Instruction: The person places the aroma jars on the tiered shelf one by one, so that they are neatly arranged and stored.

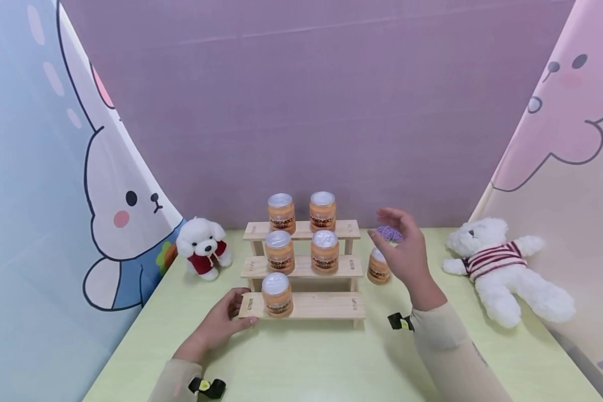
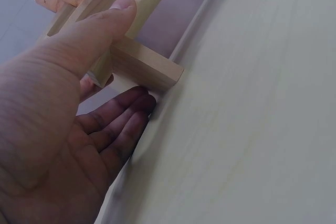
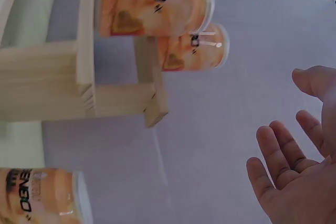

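Observation:
A three-step wooden display rack (image 1: 311, 306) stands on the table. On it are several orange cans with silvery lids: two on the top step, two on the middle, and one can (image 1: 277, 301) at the left of the lowest step. My left hand (image 1: 220, 324) holds the left end of the lowest step, its thumb (image 2: 113, 22) along the board and the other fingers by the rack's leg. My right hand (image 1: 406, 254) hovers with fingers spread, holding nothing, above and beside another orange can (image 1: 378, 272) right of the rack. In the right wrist view this can (image 3: 42, 198) stands apart from the hand.
Behind the lone can lies a bundle of purple string (image 1: 389, 233). A white plush dog (image 1: 204, 245) in red sits left of the rack; a white teddy bear (image 1: 502, 268) in a striped top lies at the right. A purple cloth wall (image 1: 321, 111) closes off the back.

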